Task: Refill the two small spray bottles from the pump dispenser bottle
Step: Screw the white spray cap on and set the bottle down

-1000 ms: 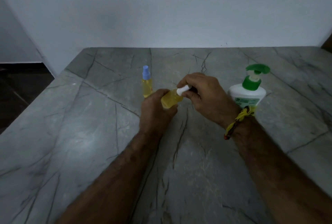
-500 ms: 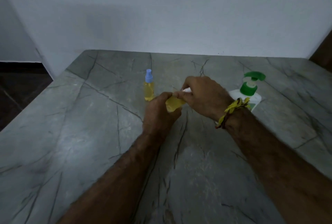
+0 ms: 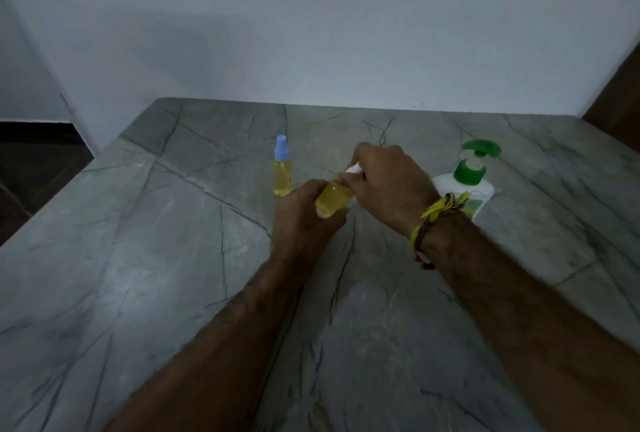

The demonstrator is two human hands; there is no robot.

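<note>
Head view, held bottle: your left hand point(image 3: 304, 220) grips the small clear plastic spray bottle of yellow liquid point(image 3: 333, 201), tilted, above the grey veined stone counter point(image 3: 138, 258) near its middle.
Cap: your right hand point(image 3: 388, 185) pinches its white spray cap point(image 3: 354, 169).
Handling: judged light and smooth; grip the body, twist at the collar.
Second bottle: small blue-capped spray bottle point(image 3: 282, 168) stands upright toward the far edge.
Source: white pump dispenser bottle with green pump point(image 3: 471, 175), toward the right edge.
Writing: label unreadable.
</note>
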